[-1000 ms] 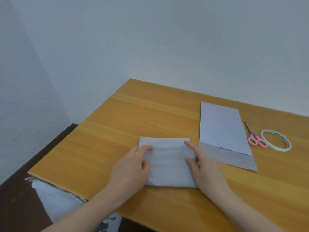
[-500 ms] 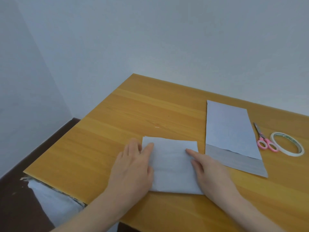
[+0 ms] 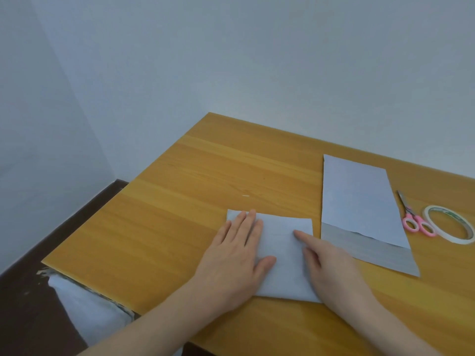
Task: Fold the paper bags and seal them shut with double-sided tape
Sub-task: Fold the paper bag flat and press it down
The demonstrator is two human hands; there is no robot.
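- Two paper bags lie on the table (image 3: 180, 201): a folded bag (image 3: 282, 242) near the front edge under both hands, and a flat bag (image 3: 359, 201) just beside it to the right, not yet folded.
- The left hand (image 3: 236, 255) lies flat on the left part of the folded bag, fingers straight and together, and presses it down.
- The right hand (image 3: 329, 271) rests on the right part; its first finger is stretched out and presses the paper, and the other fingers seem loosely bent. It grips nothing.
- I judge the step is the flattening of the fold, so the sealing is not yet done.
- The next move probably calls for the tape roll (image 3: 449, 224), which lies well to the right, next to the pink scissors (image 3: 413, 219); one hand must leave the bag while the other keeps the fold closed.
- Hidden: the bag's near edge under the hands. The tape roll is cut off at the right border. Below the table's left corner something white shows; I cannot tell what it is.
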